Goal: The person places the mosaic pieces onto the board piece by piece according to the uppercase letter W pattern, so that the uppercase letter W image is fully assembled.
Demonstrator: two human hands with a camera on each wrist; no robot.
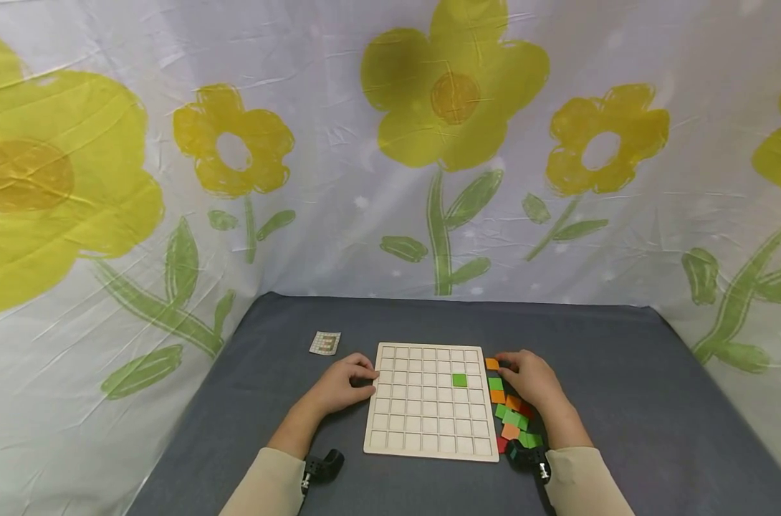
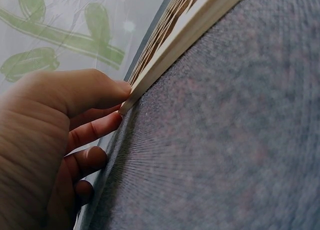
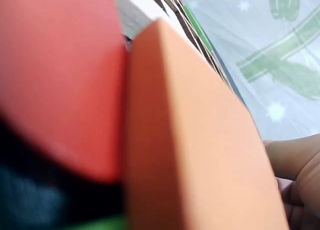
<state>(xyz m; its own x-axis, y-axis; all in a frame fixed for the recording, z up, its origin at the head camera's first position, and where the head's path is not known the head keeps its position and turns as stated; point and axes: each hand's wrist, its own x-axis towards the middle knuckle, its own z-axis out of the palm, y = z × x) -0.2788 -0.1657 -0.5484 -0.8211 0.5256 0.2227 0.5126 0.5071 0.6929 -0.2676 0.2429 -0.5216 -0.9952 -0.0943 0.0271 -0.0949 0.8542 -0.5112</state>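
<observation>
Well, in the head view your left hand has its thumb and fingers at the left edge of the pale grid board, which lies in front of you on the dark tablecloth. One green tile sits in a cell toward the board's upper right. Your right hand brings thumb and forefinger to an orange tile just beside the board; you cannot tell from here whether they pinch it or only touch it. The loose tile pile lies nearer you, along the board's right side. A small printed card lies beyond your left hand.

In the left wrist view, your thumb and fingertips pinch the board's edge.

In the right wrist view, a blurred red tile and a large orange block face hide your fingertips.
</observation>
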